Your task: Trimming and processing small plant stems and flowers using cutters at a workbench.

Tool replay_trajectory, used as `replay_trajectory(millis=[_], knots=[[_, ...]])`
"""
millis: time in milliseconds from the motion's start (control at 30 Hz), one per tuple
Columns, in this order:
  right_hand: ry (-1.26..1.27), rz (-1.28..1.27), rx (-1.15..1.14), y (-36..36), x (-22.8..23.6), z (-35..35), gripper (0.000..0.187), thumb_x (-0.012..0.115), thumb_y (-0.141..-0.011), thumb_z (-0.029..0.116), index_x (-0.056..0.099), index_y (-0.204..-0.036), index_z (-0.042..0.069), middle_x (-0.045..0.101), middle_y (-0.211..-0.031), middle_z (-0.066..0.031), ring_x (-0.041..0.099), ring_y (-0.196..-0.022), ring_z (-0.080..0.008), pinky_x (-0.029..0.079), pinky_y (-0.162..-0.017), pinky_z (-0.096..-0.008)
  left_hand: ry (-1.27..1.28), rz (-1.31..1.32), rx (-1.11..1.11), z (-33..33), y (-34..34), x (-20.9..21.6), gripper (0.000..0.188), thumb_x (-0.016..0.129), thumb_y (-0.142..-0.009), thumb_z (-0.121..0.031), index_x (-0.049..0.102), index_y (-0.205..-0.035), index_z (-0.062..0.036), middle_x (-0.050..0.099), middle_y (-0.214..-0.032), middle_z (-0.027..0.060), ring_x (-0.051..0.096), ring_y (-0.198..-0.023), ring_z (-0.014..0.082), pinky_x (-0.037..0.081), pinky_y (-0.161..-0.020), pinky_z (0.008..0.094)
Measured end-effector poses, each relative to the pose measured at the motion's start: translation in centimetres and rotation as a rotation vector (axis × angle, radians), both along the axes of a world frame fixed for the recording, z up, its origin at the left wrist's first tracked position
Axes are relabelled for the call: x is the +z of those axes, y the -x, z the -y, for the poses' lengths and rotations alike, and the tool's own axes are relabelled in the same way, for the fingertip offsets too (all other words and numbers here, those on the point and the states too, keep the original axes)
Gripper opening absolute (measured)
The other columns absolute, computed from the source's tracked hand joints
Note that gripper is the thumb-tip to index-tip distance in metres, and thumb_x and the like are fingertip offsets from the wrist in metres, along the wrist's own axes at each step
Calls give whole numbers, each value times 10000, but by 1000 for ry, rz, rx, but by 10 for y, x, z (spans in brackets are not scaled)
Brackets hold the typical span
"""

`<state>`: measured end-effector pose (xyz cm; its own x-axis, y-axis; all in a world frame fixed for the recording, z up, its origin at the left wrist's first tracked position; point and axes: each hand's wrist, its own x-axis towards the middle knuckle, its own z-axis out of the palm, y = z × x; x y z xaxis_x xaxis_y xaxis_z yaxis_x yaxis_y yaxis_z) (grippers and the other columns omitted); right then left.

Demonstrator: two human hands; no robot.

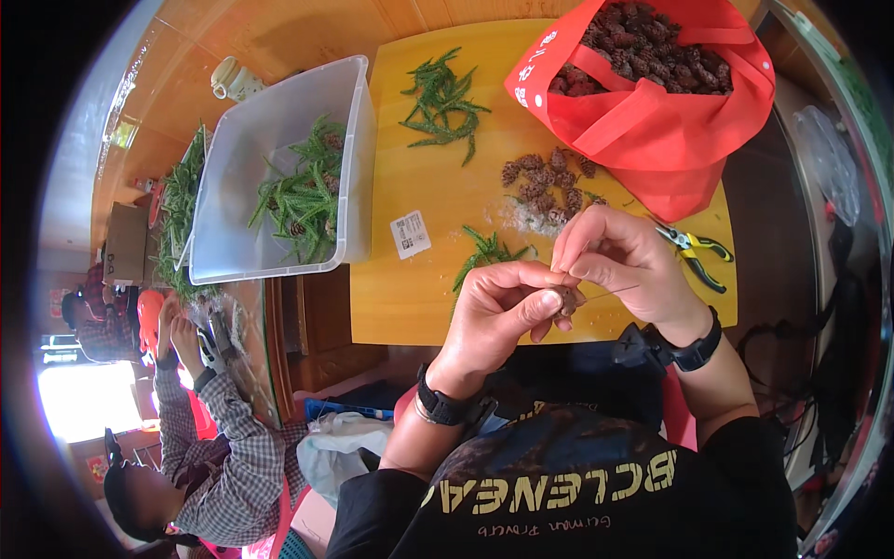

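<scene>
My left hand (498, 307) is closed on a small brown pine cone (565, 302), held between thumb and fingers over the table's near edge. My right hand (626, 256) is pinched just above the cone, its thumb and fingertips close to my left fingertips. A thin wire-like strand (610, 292) sticks out from the cone toward the right; whatever sits in the right pinch is too small to make out. Behind my hands lie a green artificial sprig (486, 252) and a heap of loose pine cones (545, 177) beside some whitish crumbs (535, 219).
Yellow-handled pliers (694, 250) lie right of my hands on the yellow board (400, 307). A red bag (643, 140) full of pine cones stands far right. More sprigs (442, 98) lie at the back. Left stands a clear plastic bin (358, 186) with decorated sprigs; beyond it a co-worker (228, 484) works.
</scene>
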<state>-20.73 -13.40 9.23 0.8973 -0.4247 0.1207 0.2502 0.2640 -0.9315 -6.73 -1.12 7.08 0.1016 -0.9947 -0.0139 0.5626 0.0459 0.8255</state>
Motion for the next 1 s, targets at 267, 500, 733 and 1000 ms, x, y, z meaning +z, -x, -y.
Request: replay_trajectory(millis=[267, 500, 733, 1000], knots=[[-26, 2, -82, 1, 1, -4, 104, 565, -907, 116, 513, -914, 26, 606, -886, -79, 561, -769, -87, 457, -709, -216, 9, 17, 27, 2, 5, 0, 206, 642, -857, -138, 634, -1019, -12, 646, -910, 185, 626, -667, 184, 418, -459, 181], [-104, -51, 79, 8, 8, -1, 278, 605, -851, 26, 527, -1113, -21, 576, -1061, -103, 576, -951, -151, 470, -826, -284, 26, -123, 39, 3, 1, 0, 168, 608, -878, -92, 638, -1014, 2, 658, -912, 110, 622, -693, 136, 441, -506, 188], [-81, 132, 91, 4, -11, 1, 362, 729, -762, 80, 569, -1070, -23, 549, -1110, -130, 573, -983, -195, 475, -838, -309, 14, -105, 15, 1, 3, 4, 165, 626, -868, -101, 637, -994, 5, 657, -865, 96, 622, -674, 126, 438, -501, 183], [40, 87, -29, 5, -5, -6, 243, 727, -771, 138, 611, -927, -8, 574, -1032, -115, 577, -944, -182, 485, -795, -287, -22, -26, -1, 1, 0, 6, 149, 658, -842, -94, 613, -942, 7, 658, -822, 86, 638, -696, 123, 451, -509, 185]])
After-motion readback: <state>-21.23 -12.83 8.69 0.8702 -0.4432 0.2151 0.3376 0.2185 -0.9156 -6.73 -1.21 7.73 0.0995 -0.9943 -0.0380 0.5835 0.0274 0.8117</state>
